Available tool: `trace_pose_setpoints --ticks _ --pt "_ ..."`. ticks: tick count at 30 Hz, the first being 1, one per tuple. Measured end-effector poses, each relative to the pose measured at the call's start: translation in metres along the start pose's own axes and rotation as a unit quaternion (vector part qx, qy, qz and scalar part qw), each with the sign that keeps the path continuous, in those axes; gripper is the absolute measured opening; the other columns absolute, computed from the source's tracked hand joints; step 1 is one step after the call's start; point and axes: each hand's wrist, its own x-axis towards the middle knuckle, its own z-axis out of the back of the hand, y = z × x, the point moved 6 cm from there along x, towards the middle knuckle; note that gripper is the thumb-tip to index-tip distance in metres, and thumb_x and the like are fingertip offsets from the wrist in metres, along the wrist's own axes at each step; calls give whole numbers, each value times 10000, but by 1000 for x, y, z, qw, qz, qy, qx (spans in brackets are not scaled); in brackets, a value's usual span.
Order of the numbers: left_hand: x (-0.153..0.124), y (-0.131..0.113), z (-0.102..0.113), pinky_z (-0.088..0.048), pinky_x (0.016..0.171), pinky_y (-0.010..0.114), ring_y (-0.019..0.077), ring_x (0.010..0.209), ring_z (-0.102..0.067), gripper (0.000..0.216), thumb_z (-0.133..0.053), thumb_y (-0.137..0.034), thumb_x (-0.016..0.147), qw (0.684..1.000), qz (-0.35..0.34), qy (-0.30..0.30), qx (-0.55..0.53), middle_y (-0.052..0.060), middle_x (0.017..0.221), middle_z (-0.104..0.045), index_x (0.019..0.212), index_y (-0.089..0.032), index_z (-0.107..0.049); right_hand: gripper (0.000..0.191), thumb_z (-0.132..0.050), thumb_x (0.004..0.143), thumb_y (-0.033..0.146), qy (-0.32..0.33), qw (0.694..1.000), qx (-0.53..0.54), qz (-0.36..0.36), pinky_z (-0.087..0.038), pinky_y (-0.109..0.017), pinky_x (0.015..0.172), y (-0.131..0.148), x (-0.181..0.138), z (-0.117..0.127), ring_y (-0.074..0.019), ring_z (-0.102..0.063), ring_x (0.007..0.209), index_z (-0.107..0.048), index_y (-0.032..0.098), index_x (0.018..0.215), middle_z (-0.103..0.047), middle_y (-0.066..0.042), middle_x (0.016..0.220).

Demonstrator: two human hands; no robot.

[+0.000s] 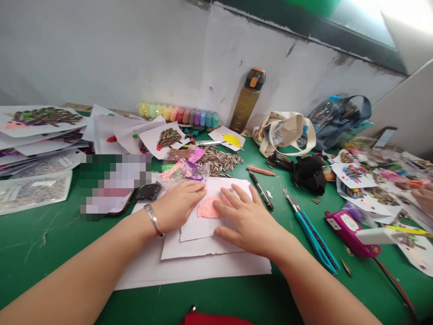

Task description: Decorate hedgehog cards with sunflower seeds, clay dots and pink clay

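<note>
A flattened patch of pink modelling clay (pixel 206 207) lies on a small sheet of white paper (pixel 194 229), which rests on larger white sheets (pixel 216 266). My right hand (pixel 241 214) is open, its spread fingers lying on the clay and partly covering it. On the left edge of the paper my left hand (pixel 179 203) lies flat, fingers stretched out and holding nothing. Just beyond the hands are bags of coloured clay (pixel 179 170) and a pile of sunflower seeds (pixel 219 161). A dark lump of clay in a bag (pixel 149 191) sits by my left wrist.
To the right lie a black pen (pixel 261 190), an orange pencil (pixel 261 171), a blue utility knife (pixel 314 239) and a magenta device (pixel 353 234) with a cable. A bottle (pixel 248 101) stands by the wall. Stacked pictures (pixel 43 131) lie left. Another person's hand (pixel 424 196) shows at far right.
</note>
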Motion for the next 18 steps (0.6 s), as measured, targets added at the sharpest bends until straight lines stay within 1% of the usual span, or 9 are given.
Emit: trace_pose_setpoints --ticks 3,6,10,12,15,18 --pt "0 1 -1 -352 1066 404 240 1271 -454 399 -355 -190 935 1000 0 2 6 87 1374 -540 1276 -175 -560 584 -362 902 642 5 1000 2 1 -83 -661 1110 -1 -1 1 -376 -174 1431 -498 292 1349 -282 -96 1557" --pt "0 0 -1 -358 1061 411 246 1269 -451 397 -352 -191 941 1000 2 7 6 90 1377 -537 1277 -171 -561 558 -360 906 634 -5 1000 2 -20 -112 -672 1097 -7 -3 4 -380 -173 1431 -492 322 1350 -243 -87 1571" --pt "1 0 -1 -355 1067 424 256 1272 -447 394 -349 -215 954 1000 8 15 0 103 1376 -535 1278 -151 -563 565 -379 903 622 2 1000 -10 -22 -89 -680 1098 -9 -3 2 -384 -205 1419 -492 305 1357 -339 -91 1530" --pt "1 0 -1 -353 1069 428 259 1279 -441 395 -344 -222 958 1000 12 19 -1 100 1383 -529 1280 -153 -562 559 -391 901 617 12 1000 -11 -20 -83 -677 1102 -10 -3 1 -382 -214 1417 -505 298 1346 -358 -87 1521" --pt "1 1 -2 -355 1066 434 263 1286 -437 398 -347 -203 951 1000 16 22 -1 98 1391 -522 1285 -156 -559 546 -391 899 621 20 999 1 -31 -110 -677 1098 -14 -4 5 -380 -203 1422 -509 322 1341 -317 -77 1542" --pt "0 1 -3 -360 1062 437 266 1284 -441 394 -362 -194 945 1000 16 20 -1 96 1389 -523 1285 -162 -559 534 -394 901 615 11 999 0 -50 -116 -677 1095 -19 -6 9 -374 -193 1426 -511 336 1341 -290 -75 1554"
